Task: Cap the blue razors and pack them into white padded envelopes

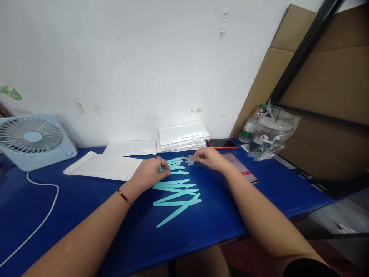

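Sticks (pixel 173 182) lie mostly left-to-right beside my left hand (pixel 151 172), its grip unclear; just right, my right hand (pixel 211 157) pinches at clear strips (pixel 189 159).

We list: slim tools (pixel 173 203), turquoise, some paler at one end; small strips (pixel 190 162), clear to greyish; table (pixel 213 223), deep blue; fan (pixel 62 145), pale blue, with greyish grille; cable (pixel 54 196), white. We further record: stacked mailers (pixel 183 134), white; phone (pixel 222 144), black screen, orange-red edge; second phone (pixel 236 163), pinkish screen, red block; bottle (pixel 248 130), green cap, green-and-white label; cardboard (pixel 340 77), plain brown; bracelet (pixel 125 197), dark and gold
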Available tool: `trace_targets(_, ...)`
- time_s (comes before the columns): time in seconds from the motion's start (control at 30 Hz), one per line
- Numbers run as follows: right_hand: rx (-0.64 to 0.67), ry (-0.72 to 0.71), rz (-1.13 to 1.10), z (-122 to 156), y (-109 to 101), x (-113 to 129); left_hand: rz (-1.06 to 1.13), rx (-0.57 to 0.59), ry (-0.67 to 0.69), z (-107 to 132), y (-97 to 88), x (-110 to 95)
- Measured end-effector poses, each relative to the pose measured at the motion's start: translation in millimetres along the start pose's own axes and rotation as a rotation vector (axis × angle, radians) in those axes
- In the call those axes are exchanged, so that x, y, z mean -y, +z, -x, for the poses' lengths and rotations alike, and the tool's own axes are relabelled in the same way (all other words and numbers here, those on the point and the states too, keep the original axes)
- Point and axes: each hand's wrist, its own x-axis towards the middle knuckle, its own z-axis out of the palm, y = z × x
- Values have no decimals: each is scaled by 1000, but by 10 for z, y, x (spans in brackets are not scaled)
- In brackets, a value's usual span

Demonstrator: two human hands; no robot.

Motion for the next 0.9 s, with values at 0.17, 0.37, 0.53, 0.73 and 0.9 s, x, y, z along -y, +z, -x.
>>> trace_targets(0.17,123,-58,63,-10,59,-66,102,236,56,30,-3,-52)
trace_targets(0.37,200,15,46,20,44,-35,155,289,-41,46,9,-96)
trace_targets(0.53,301,73,-26,54,17,5,210,187,-46,53,-18,-122)
trace_targets(0.73,329,91,-118,57,-3,51,286,117,-10,43,7,-85)
trace_targets(0.9,201,-4,-207,60,-20,108,184,135,109,-1,15,-23)
